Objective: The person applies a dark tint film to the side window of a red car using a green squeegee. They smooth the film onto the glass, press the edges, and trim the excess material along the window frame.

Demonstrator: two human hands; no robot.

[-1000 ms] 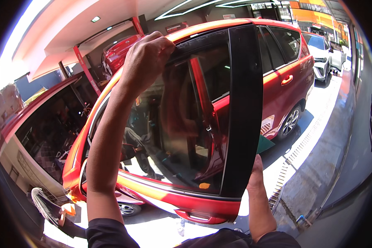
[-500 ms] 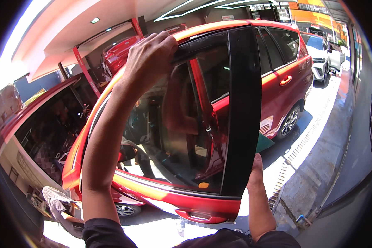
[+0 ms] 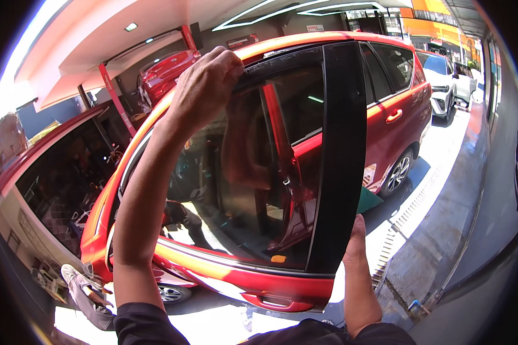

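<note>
An open red car door (image 3: 282, 301) stands in front of me, its dark window (image 3: 253, 224) framed by a wide black pillar (image 3: 345, 155). At the upper corner, my left hand (image 3: 210, 75) is closed, fingers curled against the top of the window frame; whatever they pinch is hidden. My right hand (image 3: 357, 238) is low at the pillar's outer edge, thumb up, its fingers hidden behind the door. Just above that thumb a flat green piece (image 3: 369, 200) sticks out past the pillar, apparently held in this hand. The glass mirrors my arm.
Beyond the door is the red car's body (image 3: 385, 135) with its rear wheel (image 3: 398, 173). A white car (image 3: 440, 80) stands farther back. At lower left a person (image 3: 86, 296) is bent low. A drain grate (image 3: 406, 224) runs along the ground at right, near a grey wall (image 3: 501, 230).
My view has shifted slightly, so the car sits a little differently. Both hands keep nearly the same places on the door.
</note>
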